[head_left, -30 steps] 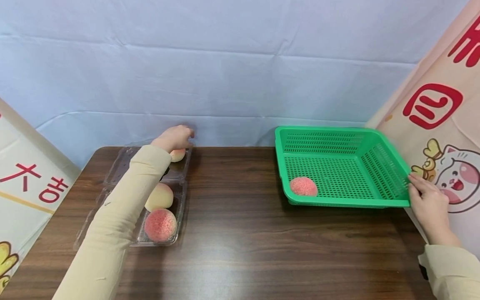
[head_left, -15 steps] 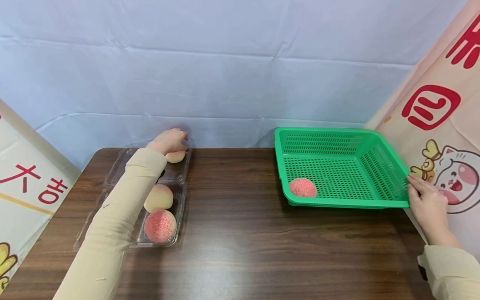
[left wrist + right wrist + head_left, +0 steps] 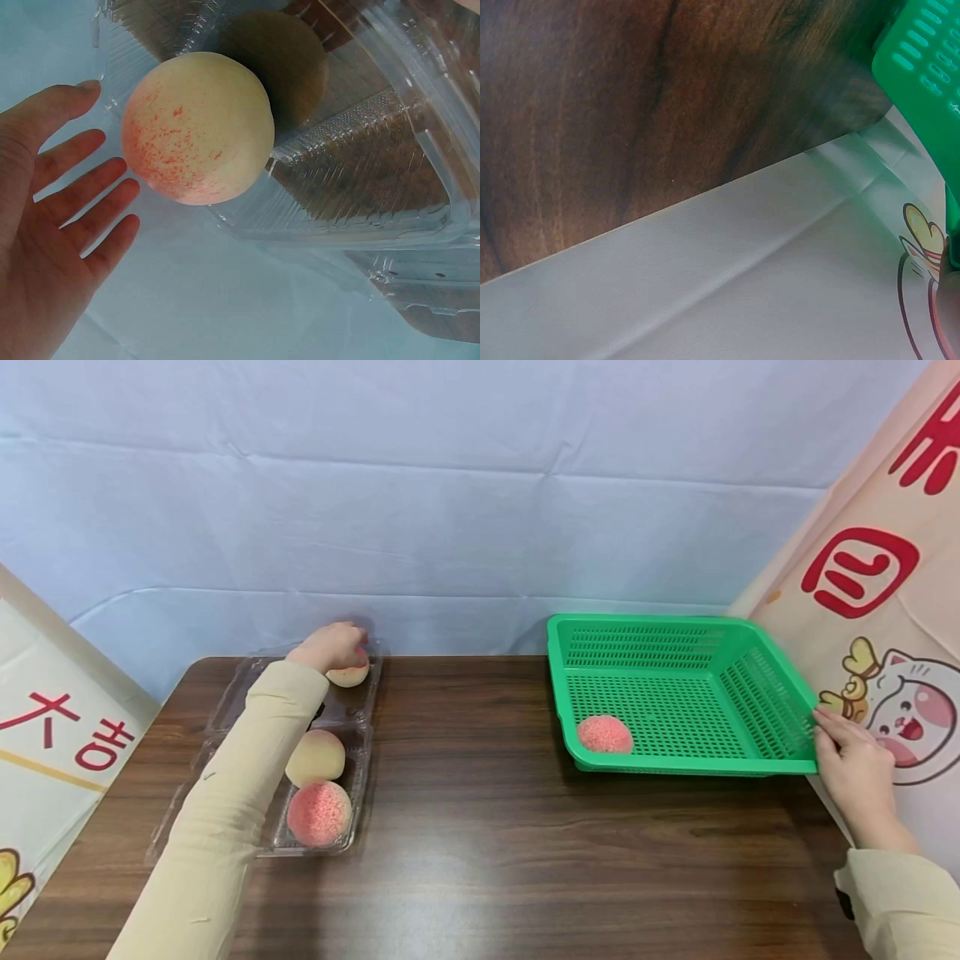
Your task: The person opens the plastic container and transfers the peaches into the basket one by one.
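Observation:
At the back of a clear plastic tray (image 3: 358, 714) on the left, my left hand (image 3: 330, 647) is at a pale peach (image 3: 348, 677) with a red blush. The left wrist view shows the left hand (image 3: 64, 180) with fingers spread beside this peach (image 3: 199, 127), fingertips very near it; contact cannot be told. Nearer in the tray lie a cream peach (image 3: 315, 758) and a pink peach (image 3: 319, 813), partly beside my sleeve. My right hand (image 3: 855, 772) grips the right front corner of a green plastic basket (image 3: 697, 766). A pink peach (image 3: 604, 735) lies in its front left corner.
Everything stands on a dark wood-grain table (image 3: 480, 852). A pale cloth (image 3: 450, 527) hangs right behind it. Printed cloths with red characters and cartoon figures flank both sides, the right one (image 3: 900, 710) close to the right hand.
My left hand has moved a little left and lower over the back peach, its fingers coming down to it. The right hand stays on the basket, which has not visibly moved.

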Motion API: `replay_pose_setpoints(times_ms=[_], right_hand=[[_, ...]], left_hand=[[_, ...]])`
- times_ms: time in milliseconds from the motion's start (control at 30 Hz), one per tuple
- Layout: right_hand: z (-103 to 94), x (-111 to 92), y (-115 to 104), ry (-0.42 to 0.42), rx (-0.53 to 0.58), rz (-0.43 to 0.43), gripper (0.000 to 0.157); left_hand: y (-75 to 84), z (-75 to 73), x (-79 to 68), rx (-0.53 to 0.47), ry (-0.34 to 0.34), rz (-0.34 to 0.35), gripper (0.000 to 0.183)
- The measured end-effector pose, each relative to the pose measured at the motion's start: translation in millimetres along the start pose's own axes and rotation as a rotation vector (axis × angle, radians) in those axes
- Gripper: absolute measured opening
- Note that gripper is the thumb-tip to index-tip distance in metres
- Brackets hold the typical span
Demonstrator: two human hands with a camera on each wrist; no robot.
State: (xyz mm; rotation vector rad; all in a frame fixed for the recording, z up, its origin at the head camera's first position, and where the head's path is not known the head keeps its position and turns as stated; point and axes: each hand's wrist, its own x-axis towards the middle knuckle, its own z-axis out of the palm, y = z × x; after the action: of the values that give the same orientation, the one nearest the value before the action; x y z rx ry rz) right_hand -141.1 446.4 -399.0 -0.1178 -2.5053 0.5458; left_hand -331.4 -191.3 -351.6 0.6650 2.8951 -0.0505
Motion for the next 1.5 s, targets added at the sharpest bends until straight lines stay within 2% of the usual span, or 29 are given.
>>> replay_pose_setpoints(times_ms=[667, 1000, 1267, 1500], right_hand=[[0.3, 1, 1, 0.000, 0.007, -0.006, 0.034], [0.6, 0, 2, 0.011, 0.004, -0.012, 0.034], [0.6, 0, 3, 0.012, 0.004, -0.015, 0.034], [0.8, 0, 3, 0.017, 0.001, -0.020, 0.034]], left_hand=[[-7.7, 11.2, -2.4, -0.057, -0.021, -0.056, 0.050], [-6.9, 15.9, -4.2, -0.125, -0.126, -0.091, 0.062], [-7.9, 22.1, -7.5, -0.161, -0.149, -0.086, 0.063], [-7.9, 26.8, -12.7, -0.272, -0.214, -0.120, 0.078]])
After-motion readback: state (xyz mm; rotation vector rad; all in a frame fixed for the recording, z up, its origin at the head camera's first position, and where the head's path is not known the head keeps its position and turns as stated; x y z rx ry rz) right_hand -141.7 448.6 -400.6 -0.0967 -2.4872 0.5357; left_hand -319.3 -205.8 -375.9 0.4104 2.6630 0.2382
